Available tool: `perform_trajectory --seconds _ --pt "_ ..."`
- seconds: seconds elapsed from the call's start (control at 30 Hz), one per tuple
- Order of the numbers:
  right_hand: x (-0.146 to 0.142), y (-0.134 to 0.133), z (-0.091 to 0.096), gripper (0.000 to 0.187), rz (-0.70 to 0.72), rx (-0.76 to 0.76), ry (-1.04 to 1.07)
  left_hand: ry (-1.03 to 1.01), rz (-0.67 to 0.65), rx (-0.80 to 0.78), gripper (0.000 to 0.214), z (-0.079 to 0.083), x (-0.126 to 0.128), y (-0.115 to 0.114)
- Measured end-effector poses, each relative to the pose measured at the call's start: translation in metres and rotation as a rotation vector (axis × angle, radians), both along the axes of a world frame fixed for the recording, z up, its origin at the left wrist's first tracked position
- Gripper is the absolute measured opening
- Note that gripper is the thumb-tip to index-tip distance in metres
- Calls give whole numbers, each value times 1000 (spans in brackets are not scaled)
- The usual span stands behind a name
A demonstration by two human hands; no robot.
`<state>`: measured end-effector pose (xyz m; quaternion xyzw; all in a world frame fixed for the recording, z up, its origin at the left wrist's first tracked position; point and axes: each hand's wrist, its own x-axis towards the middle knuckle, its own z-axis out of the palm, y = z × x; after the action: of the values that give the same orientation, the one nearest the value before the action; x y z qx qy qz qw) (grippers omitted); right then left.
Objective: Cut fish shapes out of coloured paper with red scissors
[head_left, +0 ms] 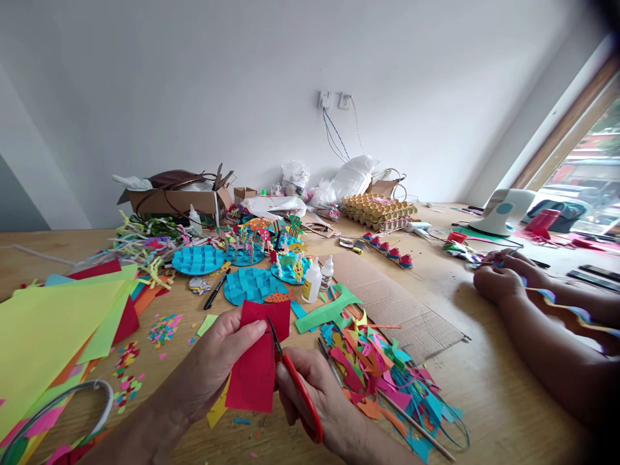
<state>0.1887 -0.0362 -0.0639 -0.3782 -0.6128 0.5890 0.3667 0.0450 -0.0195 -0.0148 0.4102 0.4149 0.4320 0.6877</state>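
Observation:
A piece of red paper [252,381] is pinched in my left hand [227,352], thumb on top. Faint drawn lines show on its lower part. My right hand [314,394] grips scissors [303,394] with red handles. Their dark blades lie at the paper's right side, near my left thumb; I cannot tell how far apart the blades are. Beyond the paper are a blue ridged paper disc [249,284] and an orange spotted paper fish [278,296]. Two white glue bottles [312,282] stand just behind.
Coloured paper scraps [378,368] lie right of my hands, beside a cardboard sheet [402,303]. Yellow paper sheets [53,342] are stacked left. Egg trays [380,210] and a cardboard box [174,201] stand at the back. Another person's hands [504,274] work at the right.

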Motion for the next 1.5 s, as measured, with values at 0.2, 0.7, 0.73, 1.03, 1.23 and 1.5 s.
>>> perform_trajectory --seconds 0.2,0.7,0.73,1.03,1.23,1.5 --pt "0 -1 2 55 -7 -9 -7 -27 -13 6 17 5 -1 -3" --pt "2 1 -1 32 -10 0 -48 70 31 23 27 2 -3 0" --pt "1 1 0 31 -11 -6 -46 74 28 23 27 1 -3 0" --pt "1 0 1 43 1 9 -50 47 -8 8 15 0 -2 0" --pt "2 0 0 47 4 17 -50 20 0 -20 14 2 -2 -1" --pt "0 0 1 37 -14 9 -45 37 7 -41 13 6 -2 -2"
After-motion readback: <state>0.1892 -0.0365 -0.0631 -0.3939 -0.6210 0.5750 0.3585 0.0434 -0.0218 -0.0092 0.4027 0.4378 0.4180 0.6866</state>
